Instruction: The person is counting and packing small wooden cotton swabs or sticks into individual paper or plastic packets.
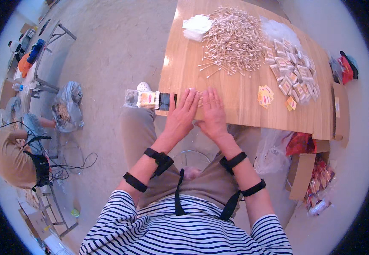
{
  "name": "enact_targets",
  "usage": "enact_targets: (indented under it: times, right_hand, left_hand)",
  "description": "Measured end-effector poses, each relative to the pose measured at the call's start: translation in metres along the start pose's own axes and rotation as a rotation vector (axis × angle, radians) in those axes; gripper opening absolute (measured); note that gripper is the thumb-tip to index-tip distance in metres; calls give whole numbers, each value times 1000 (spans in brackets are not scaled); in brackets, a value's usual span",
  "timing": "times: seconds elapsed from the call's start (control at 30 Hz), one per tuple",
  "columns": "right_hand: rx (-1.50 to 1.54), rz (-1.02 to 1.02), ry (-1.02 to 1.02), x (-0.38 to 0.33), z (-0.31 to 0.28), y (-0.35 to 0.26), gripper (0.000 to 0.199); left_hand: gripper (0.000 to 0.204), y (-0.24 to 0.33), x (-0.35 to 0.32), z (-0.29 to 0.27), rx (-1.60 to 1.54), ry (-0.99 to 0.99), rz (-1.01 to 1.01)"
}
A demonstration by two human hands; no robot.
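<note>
Both my hands lie at the near left edge of the wooden table, fingers stretched flat. My left hand [182, 114] and my right hand [214, 114] are side by side, with a small row of cotton swabs [200, 100] showing between them. How far the swabs run under the fingers is hidden. Just left of my left hand, a clear packet of cotton swabs [148, 100] with an orange-and-white card extends past the table edge, beside a black strip [164, 101]. Farther back is a large heap of loose cotton swabs [235, 40].
Small yellow cards [265, 96] lie right of my hands. Many filled swab packets [292, 70] are piled at the right, near clear plastic bags [280, 32]. White sheets [197, 26] sit at the back left. An open cardboard box [301, 176] stands below right; another person [16, 157] is at left.
</note>
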State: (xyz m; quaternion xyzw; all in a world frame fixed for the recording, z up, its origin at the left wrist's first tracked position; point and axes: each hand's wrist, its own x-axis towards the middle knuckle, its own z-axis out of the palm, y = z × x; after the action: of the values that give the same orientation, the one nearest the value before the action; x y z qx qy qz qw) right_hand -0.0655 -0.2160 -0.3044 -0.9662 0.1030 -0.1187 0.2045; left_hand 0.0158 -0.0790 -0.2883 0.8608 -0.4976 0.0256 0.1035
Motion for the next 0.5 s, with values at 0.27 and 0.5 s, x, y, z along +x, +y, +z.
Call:
enact_targets:
  times: [0.27, 0.5]
  right_hand:
    - [-20, 48, -42, -19, -17, 3, 112]
    - [-107, 91, -94, -16, -15, -3, 112]
  left_hand:
    - [102, -1, 5, 3, -25, 0, -17]
    - [100, -3, 6, 6, -58, -1, -23]
